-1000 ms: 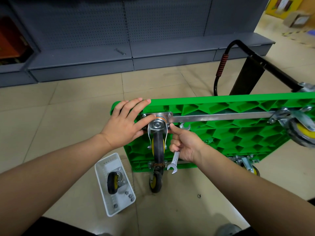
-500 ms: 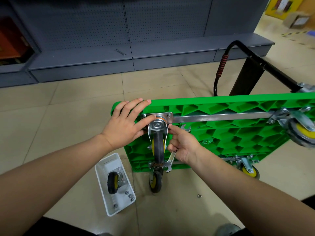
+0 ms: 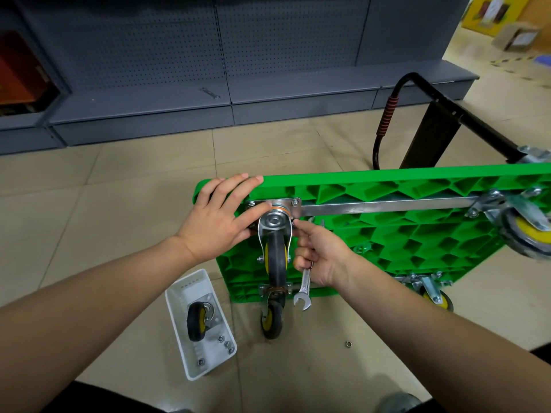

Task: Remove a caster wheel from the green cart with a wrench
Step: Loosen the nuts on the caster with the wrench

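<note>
A green ribbed plastic cart (image 3: 402, 234) stands on its side on the beige tiled floor (image 3: 119, 204), underside facing me. My left hand (image 3: 220, 222) lies spread over its upper left corner, fingers straight beside the black-and-yellow caster wheel (image 3: 275, 257) on its steel plate. My right hand (image 3: 320, 254) grips a silver open-ended wrench (image 3: 304, 289) just right of that wheel. A white plastic tray (image 3: 179, 296) sits on open floor at lower left.

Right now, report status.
Left hand flat on green cart. Right hand holds wrench beside caster wheel, still mounted. Nothing blocking.
</note>
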